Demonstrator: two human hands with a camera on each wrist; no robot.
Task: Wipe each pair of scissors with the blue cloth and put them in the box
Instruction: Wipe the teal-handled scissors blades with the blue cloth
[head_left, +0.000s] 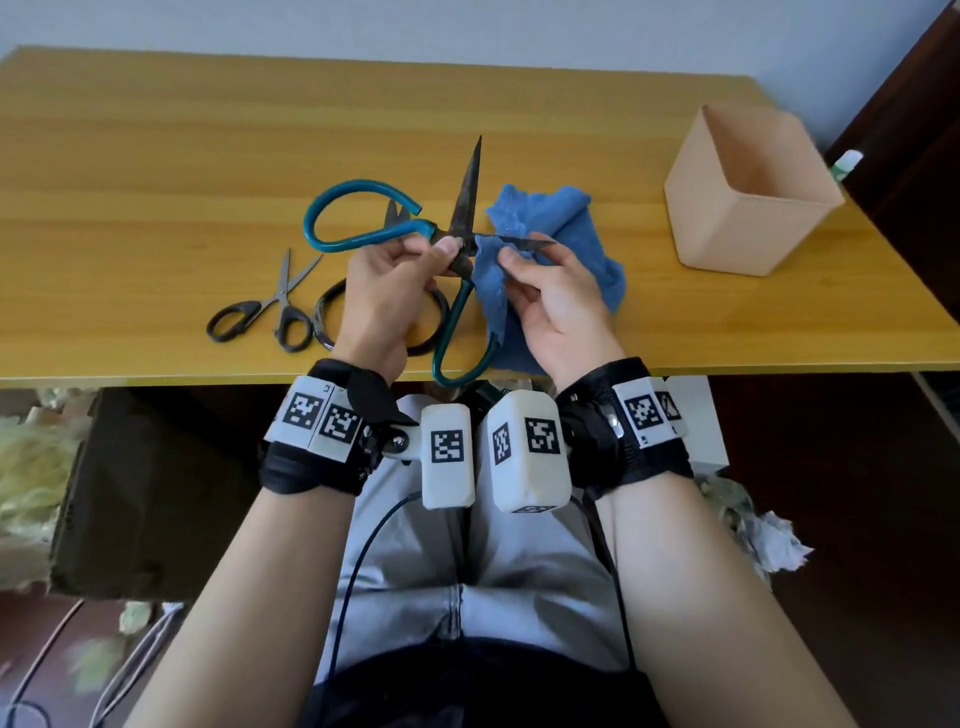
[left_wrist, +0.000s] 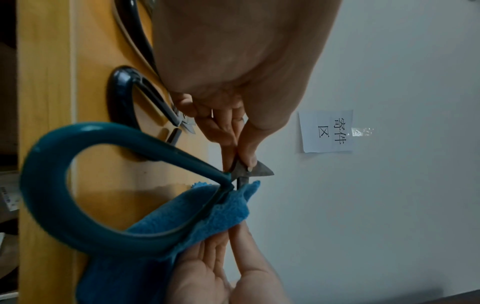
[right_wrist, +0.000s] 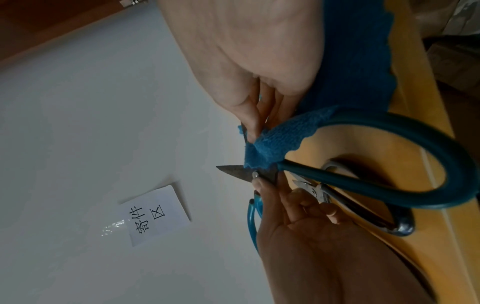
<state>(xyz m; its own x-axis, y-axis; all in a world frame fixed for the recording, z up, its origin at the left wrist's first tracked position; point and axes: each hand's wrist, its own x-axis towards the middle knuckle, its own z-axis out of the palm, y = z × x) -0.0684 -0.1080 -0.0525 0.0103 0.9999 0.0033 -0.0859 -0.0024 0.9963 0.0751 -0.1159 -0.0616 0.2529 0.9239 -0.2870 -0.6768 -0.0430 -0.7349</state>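
The left hand (head_left: 387, 280) pinches the pivot of the large teal-handled scissors (head_left: 363, 218) between thumb and fingers, holding them above the worktop (head_left: 156, 171) with the two dark, dull metal blades spread wide, one pointing up and away, the other out to the right. The right hand (head_left: 550, 306) pinches the blue cloth (head_left: 582, 234), a soft, nubbly towel with a ragged edge, round that right-pointing blade close to the pivot; the rest of the cloth hangs under the palm and trails onto the wood.

Three pairs of scissors show in all. The small black-handled scissors (head_left: 270, 312) lie flat left of the left hand, and a third pair (head_left: 332, 322) with thin black loop handles and short blades lies partly hidden under that hand.

One box (head_left: 748, 202), open-topped, tan and square-sided, stands well apart at the right edge of the smooth yellow wood-grain worktop.
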